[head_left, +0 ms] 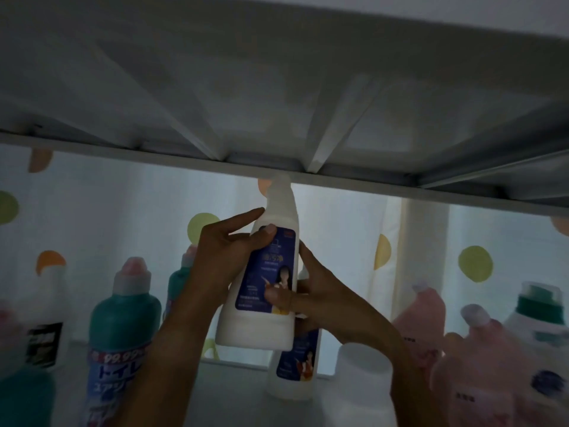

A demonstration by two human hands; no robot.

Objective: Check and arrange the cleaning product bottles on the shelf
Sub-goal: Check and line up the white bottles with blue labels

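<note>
Both hands, left hand (228, 257) and right hand (311, 298), wrap fingers around lifted white bottle (264, 272) mid-label; looks rigid, smooth, possibly slippery.

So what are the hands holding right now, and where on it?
Both grip the white bottle with the blue label: the left hand at its upper body, the right hand lower, thumb on the label.

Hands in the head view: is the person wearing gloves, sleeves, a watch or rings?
Nothing worn that shows. The left hand and the right hand are both bare, with no gloves. Both forearms are uncovered down to the bottom edge of the frame, with no sleeve in sight. No watch, bracelet or ring is visible, though the light is dim.
</note>
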